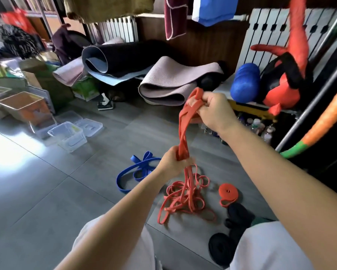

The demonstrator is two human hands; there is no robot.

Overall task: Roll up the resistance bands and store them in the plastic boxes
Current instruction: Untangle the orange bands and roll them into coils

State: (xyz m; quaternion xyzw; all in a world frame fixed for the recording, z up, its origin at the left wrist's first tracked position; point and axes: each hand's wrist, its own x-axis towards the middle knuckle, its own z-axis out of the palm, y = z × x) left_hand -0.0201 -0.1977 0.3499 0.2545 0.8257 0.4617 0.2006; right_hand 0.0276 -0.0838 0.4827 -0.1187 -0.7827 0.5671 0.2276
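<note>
A long orange resistance band [184,131] stretches between my hands above the floor. My right hand [214,112] pinches its upper bunched end, held high. My left hand [173,161] grips the strands lower down; below it the rest hangs into a tangled heap [185,201] on the grey tiles. A blue band [136,172] lies loose left of the heap. A rolled orange band [228,193] lies to the right, with rolled black bands [221,248] near my knees. Clear plastic boxes [68,136] stand at the left.
Rolled yoga mats [163,82] lie by the back wall. A blue foam roller [245,82] and a red and black bag [282,82] sit at the right. An orange-lined box [27,108] and cartons stand at the far left. A hoop [317,129] leans on the right.
</note>
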